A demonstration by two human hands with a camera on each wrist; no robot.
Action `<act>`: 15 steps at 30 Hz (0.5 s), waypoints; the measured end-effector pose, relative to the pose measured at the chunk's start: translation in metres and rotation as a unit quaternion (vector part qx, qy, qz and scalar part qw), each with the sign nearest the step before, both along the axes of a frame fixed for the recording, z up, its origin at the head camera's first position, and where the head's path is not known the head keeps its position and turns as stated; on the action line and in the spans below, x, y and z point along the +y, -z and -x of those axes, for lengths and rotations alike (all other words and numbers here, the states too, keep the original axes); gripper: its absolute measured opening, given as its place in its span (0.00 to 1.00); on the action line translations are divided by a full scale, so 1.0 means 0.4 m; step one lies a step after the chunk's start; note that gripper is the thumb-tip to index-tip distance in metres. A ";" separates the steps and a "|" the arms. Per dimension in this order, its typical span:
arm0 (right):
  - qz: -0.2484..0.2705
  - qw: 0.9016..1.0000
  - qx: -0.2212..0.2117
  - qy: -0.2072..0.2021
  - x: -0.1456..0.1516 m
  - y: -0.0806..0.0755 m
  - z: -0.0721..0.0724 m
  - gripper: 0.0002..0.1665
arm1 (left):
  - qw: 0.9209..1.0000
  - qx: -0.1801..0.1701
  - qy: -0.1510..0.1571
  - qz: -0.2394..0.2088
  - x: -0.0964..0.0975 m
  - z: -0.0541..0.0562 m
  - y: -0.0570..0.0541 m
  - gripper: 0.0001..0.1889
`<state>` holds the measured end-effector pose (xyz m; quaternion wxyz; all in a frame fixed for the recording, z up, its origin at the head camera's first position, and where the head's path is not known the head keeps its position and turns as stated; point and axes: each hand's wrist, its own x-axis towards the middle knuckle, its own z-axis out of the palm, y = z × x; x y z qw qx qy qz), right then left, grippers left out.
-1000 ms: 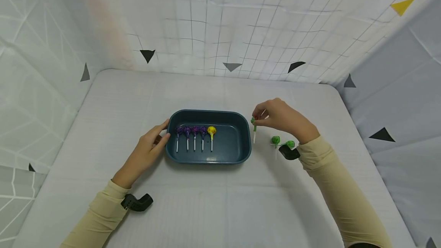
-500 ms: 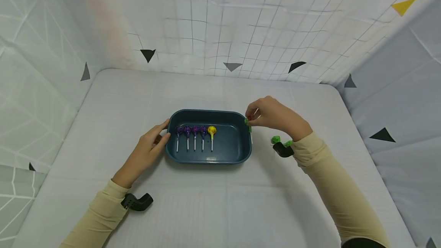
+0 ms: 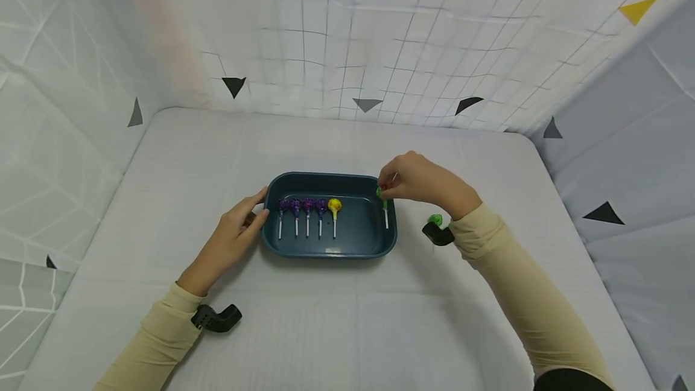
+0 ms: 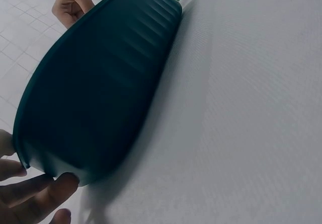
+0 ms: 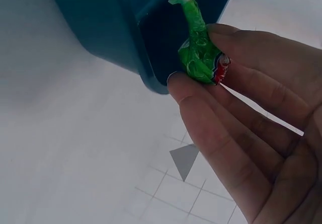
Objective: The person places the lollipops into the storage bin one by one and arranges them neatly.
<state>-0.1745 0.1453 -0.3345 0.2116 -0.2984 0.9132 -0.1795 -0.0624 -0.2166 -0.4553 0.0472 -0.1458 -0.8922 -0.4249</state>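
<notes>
Pinching a green-wrapped, white-sticked lollipop, likely light, slippery and best held by its head, the right hand hangs over the right end of a dark-teal, round-cornered tray the left hand touches.

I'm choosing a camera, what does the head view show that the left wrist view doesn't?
Only head: four round purple-wrapped lollipops, one round yellow-wrapped lollipop, and the green-wrapped lollipop in the right hand.
Only left wrist: pale stripes on the outer wall of the rounded blue plastic tray.
Both: tray, left hand, right hand, and another green lollipop on the white table.
</notes>
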 end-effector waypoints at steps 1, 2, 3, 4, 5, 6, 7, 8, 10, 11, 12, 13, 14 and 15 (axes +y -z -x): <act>-0.001 1.000 0.002 -0.004 -0.003 0.002 0.001 0.04 | 1.000 0.000 0.000 0.000 0.000 0.000 0.000 0.27; -0.002 1.000 0.005 -0.009 -0.006 0.003 0.001 0.04 | 1.000 -0.001 0.000 0.000 0.000 0.001 0.001 0.27; -0.003 1.000 0.007 -0.011 -0.010 0.004 0.002 0.04 | 1.000 -0.002 -0.001 0.000 -0.001 0.000 0.001 0.27; -0.004 1.000 0.009 -0.015 -0.013 0.007 0.003 0.04 | 1.000 -0.002 -0.001 0.000 -0.001 0.000 0.001 0.27; -0.005 1.000 0.012 -0.020 -0.017 0.009 0.004 0.04 | 1.000 -0.002 -0.002 0.001 -0.001 0.001 0.003 0.27; -0.005 1.000 0.014 -0.024 -0.020 0.012 0.006 0.04 | 1.000 -0.003 -0.003 0.001 -0.001 0.002 0.004 0.27; -0.006 1.000 0.015 -0.026 -0.024 0.015 0.006 0.05 | 1.000 -0.003 -0.003 0.001 -0.001 0.002 0.004 0.27; -0.007 0.999 0.016 -0.029 -0.027 0.018 0.008 0.05 | 1.000 -0.003 -0.003 0.001 -0.001 0.001 0.003 0.27; -0.009 0.999 0.015 -0.034 -0.032 0.024 0.012 0.06 | 1.000 -0.002 -0.003 0.002 -0.001 0.001 0.002 0.27; -0.011 0.999 0.013 -0.035 -0.035 0.027 0.013 0.07 | 1.000 -0.002 -0.004 0.003 -0.001 0.001 0.002 0.27; -0.012 0.999 0.010 -0.035 -0.038 0.029 0.015 0.07 | 1.000 -0.003 -0.003 0.003 0.000 0.001 0.001 0.27; -0.012 0.999 0.010 -0.036 -0.042 0.030 0.016 0.07 | 1.000 -0.002 -0.002 0.003 0.000 0.000 0.001 0.27; -0.012 0.999 0.009 -0.037 -0.044 0.032 0.017 0.07 | 1.000 -0.001 -0.002 0.003 0.000 -0.001 0.000 0.27; -0.012 0.999 0.009 -0.038 -0.048 0.033 0.019 0.08 | 1.000 -0.002 -0.002 0.003 0.000 0.000 0.001 0.27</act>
